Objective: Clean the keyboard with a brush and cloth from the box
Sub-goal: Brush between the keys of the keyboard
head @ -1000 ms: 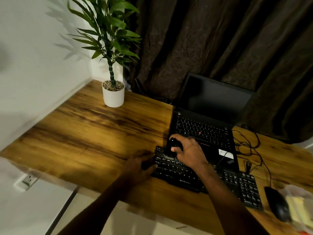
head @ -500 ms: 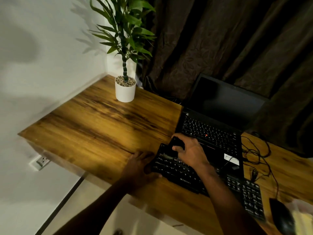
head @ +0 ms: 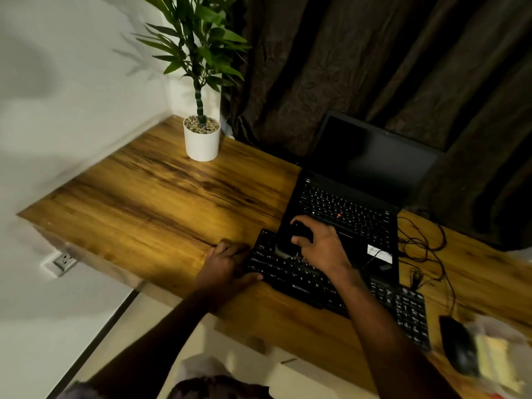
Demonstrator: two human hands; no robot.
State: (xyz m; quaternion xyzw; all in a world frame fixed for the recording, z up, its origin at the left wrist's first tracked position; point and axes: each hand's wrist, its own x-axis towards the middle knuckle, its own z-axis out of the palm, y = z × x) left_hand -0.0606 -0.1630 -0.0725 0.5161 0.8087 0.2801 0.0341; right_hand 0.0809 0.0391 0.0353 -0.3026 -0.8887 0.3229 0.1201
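A black external keyboard (head: 299, 279) lies slanted on the wooden desk (head: 161, 203), its far edge overlapping the front of an open black laptop (head: 348, 208). My left hand (head: 226, 262) grips the keyboard's left end, thumb on its front edge. My right hand (head: 319, 246) is closed on a black brush (head: 293, 240), whose pale bristles touch the keys near the keyboard's upper left. A clear box (head: 498, 355) holding yellow cloth sits blurred at the far right.
A black mouse (head: 457, 347) lies just left of the box, its cable (head: 426, 249) looping behind the keyboard. A potted plant in a white pot (head: 201, 142) stands at the back left corner. Dark curtains hang behind; a wall socket (head: 62, 262) sits under the desk's left end.
The camera has swung right and down, so the desk and plant sit further right in view. Both hands stay on the keyboard, the brush still at its upper left keys.
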